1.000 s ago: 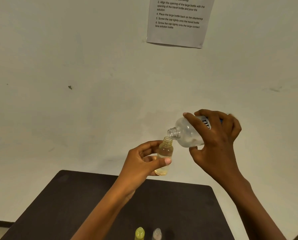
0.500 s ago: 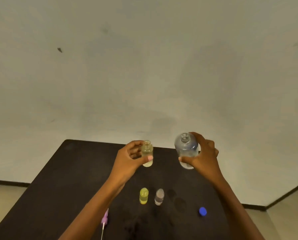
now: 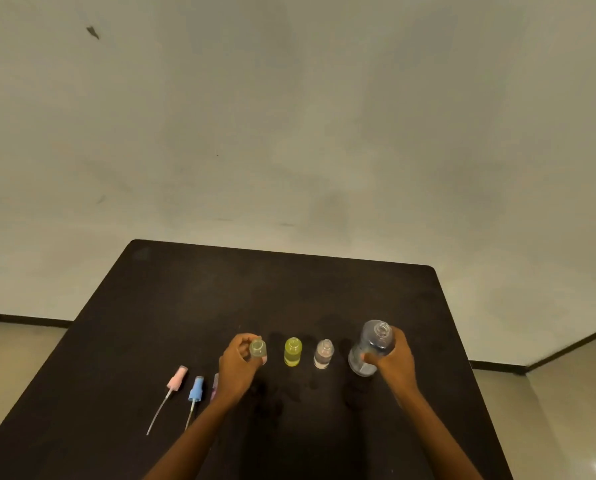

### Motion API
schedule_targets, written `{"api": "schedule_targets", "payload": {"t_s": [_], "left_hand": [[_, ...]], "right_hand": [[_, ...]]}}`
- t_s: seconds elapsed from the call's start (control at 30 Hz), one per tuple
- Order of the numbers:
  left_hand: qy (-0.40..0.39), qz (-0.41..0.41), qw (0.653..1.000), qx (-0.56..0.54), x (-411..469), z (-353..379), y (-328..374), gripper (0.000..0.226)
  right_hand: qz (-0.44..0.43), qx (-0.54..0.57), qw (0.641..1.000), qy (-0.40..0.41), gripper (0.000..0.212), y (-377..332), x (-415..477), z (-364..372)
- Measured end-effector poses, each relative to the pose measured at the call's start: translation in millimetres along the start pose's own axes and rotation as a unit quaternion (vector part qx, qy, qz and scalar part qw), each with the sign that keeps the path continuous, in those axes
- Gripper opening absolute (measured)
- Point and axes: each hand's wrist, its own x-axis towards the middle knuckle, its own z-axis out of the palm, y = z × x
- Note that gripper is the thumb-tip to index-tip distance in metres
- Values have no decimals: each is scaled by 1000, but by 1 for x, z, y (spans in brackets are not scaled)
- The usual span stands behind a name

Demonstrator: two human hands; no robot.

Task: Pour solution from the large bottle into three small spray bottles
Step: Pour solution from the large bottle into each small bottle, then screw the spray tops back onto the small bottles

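Between curled fingers (image 3: 242, 342) of left hand (image 3: 237, 363): small spray bottle (image 3: 257, 348), uncapped, upright, at the worktop (image 3: 255, 289), contact unclear. Right hand (image 3: 395, 363) wraps large bottle (image 3: 372, 341) mid-body. Likely light, squashy plastic, open necks: grip bodies, gently.

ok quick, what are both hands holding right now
Left hand: gripping the small clear bottle.
Right hand: gripping the large bottle.

Dim, warm yellowish light. Wall (image 3: 289, 116) evenly lit, mottled with faint soft shadows. Dark worktop (image 3: 220, 306) swallows detail. Small glare patch on floor (image 3: 566, 410), near right. Large bottle (image 3: 372, 341), small spray bottle (image 3: 257, 348) at left smeared, soft-edged. Wide-angle bend toward frame edges.
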Motion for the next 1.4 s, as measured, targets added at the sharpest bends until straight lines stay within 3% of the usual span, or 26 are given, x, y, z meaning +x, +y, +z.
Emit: {"api": "schedule_targets", "payload": {"t_s": [0.53,0.67,0.8,0.87,0.93,1.07,1.17,1.27,1.4], "left_hand": [[-31,-71,996,44,27,14,-19,27],[-39,-115,991,51,29,15,-22,35],[-40,-80,995,46,26,14,-20,55],[-36,-56,997,47,21,12,-20,69],[-4,-39,993,115,16,6,-22,71],[42,-3,920,390,4,-19,-32,63],[-13,-27,851,524,1,-35,-37,71],[-50,-29,790,611,4,-42,-40,70],[-45,-3,762,646,1,-40,-43,38]], "right_hand": [[11,54,998,12,73,14,-16,-1],[21,45,999,-1,91,17,-13,0],[30,30,999,20,114,10,-15,-3],[10,-22,998,63,112,2,-22,-3],[-14,-58,992,113,105,-8,-36,0],[-76,-86,981,156,84,-22,-65,16],[-65,-79,993,61,91,-28,-77,22],[-62,-68,996,-9,92,-34,-86,23],[-71,-68,994,-48,87,-36,-94,27]]}}
